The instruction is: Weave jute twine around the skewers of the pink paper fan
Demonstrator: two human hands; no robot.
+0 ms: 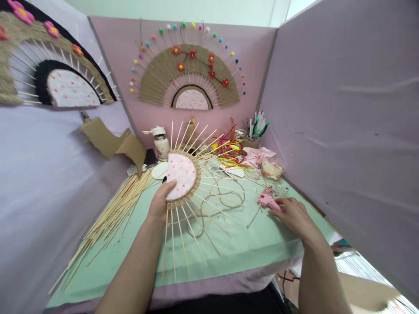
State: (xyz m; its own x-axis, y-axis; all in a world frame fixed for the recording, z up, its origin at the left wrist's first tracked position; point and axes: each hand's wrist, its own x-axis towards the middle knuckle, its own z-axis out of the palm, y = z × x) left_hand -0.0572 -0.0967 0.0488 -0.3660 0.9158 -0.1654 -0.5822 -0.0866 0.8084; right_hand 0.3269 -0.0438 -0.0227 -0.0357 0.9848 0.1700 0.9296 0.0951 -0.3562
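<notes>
My left hand [161,201] grips a half-round fan frame [182,173] by its straight edge, thumb on the pink spotted cloth. Thin bamboo sticks radiate from its twine-wrapped rim, up, right and down over the table. On the right, my right hand [293,213] has its fingers around the handle of a pink glue gun [269,199], which is at the tabletop. Whether the glue gun is lifted off the cloth I cannot tell. Beneath the sticks a loose length of twine [225,205] lies in loops.
Bamboo sticks [114,209] lie piled at the left. Behind are a white bottle [160,143], coloured pipe cleaners [231,146], a tool jar [252,141] and pink cloth [260,155]. Finished fans [191,78] hang on the panels. Bent cardboard [104,137] juts from the left wall.
</notes>
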